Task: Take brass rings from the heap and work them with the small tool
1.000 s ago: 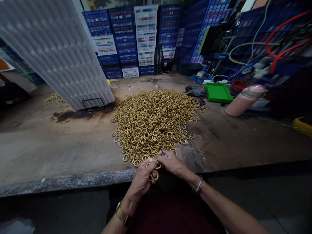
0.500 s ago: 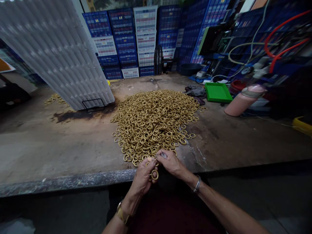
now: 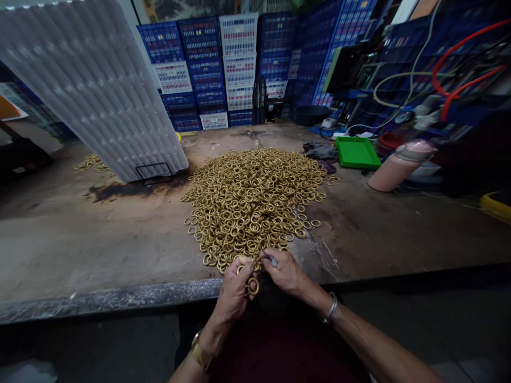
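A big heap of brass rings (image 3: 255, 199) lies on the worn workbench (image 3: 99, 244) in front of me. My left hand (image 3: 235, 290) is closed on a few brass rings (image 3: 252, 286) at the bench's near edge. My right hand (image 3: 285, 271) is just to its right, fingers pinched on a small grey tool (image 3: 271, 259) whose tip points toward the rings in my left hand. Both hands touch the near edge of the heap. A watch sits on my left wrist and a metal bangle (image 3: 330, 307) on my right.
A tall white ribbed stack (image 3: 99, 90) leans at the back left, with a few loose rings (image 3: 90, 164) beside it. Blue and white crates (image 3: 223, 69) line the back. A green tray (image 3: 356, 152), a pink bottle (image 3: 399, 165) and hoses stand at the right.
My hands stay together at the heap's near edge with only small finger movements. My right wrist has shifted slightly to the right.
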